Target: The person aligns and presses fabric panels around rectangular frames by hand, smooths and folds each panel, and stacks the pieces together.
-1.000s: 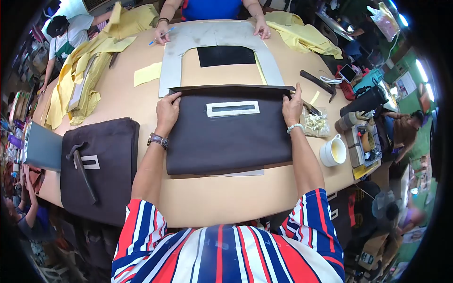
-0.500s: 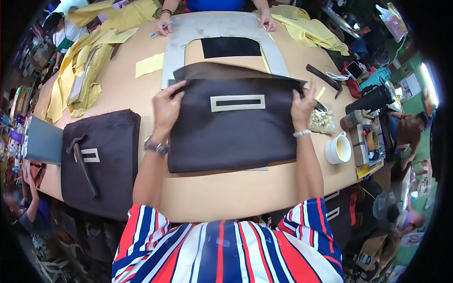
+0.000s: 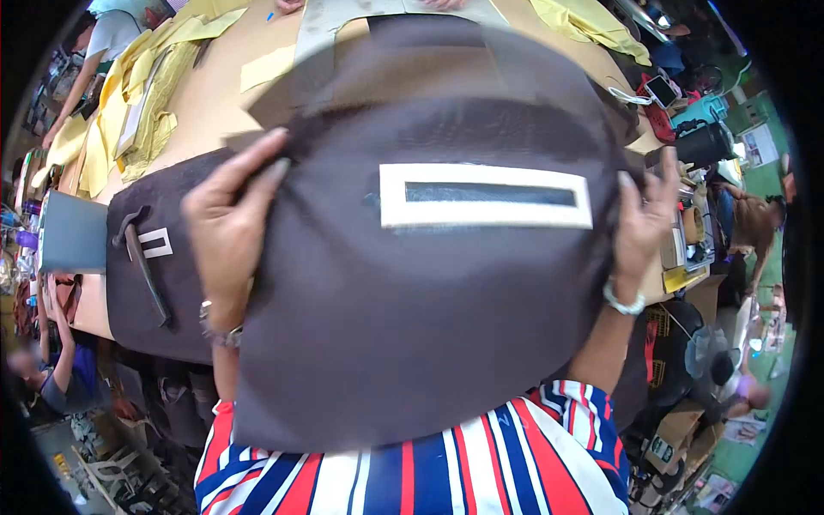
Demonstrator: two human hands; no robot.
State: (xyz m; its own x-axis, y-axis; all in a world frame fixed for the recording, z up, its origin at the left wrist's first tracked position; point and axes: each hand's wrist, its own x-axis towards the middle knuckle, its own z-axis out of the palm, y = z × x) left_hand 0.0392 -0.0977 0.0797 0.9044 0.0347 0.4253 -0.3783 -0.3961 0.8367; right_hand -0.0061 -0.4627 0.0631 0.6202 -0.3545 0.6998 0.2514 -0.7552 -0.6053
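A dark brown fabric panel (image 3: 412,335) is lifted close in front of me, bowed outward and covering much of the table. A white rectangular frame (image 3: 393,197) with a long slot lies on its face. My left hand (image 3: 227,227) pinches the panel's upper left edge between thumb and fingers. At the right edge, my right hand (image 3: 644,219) grips the panel, its thumb in front and some fingers raised. Behind it, more dark layers (image 3: 421,64) show, blurred by motion. To the left, a hammer (image 3: 148,266) rests on a pile of similar dark pieces (image 3: 184,296).
A grey box (image 3: 73,232) stands at the left table edge. Yellow fabric (image 3: 129,129) lies at the far left and more yellow fabric (image 3: 588,30) at the far right. A phone (image 3: 661,92) and a black cylinder (image 3: 699,146) are on the right. Another person's hand (image 3: 290,4) shows opposite.
Both my hands have raised the panel off the table and brought it nearer to me, so it looks larger. The mug and the bag of scraps are now hidden.
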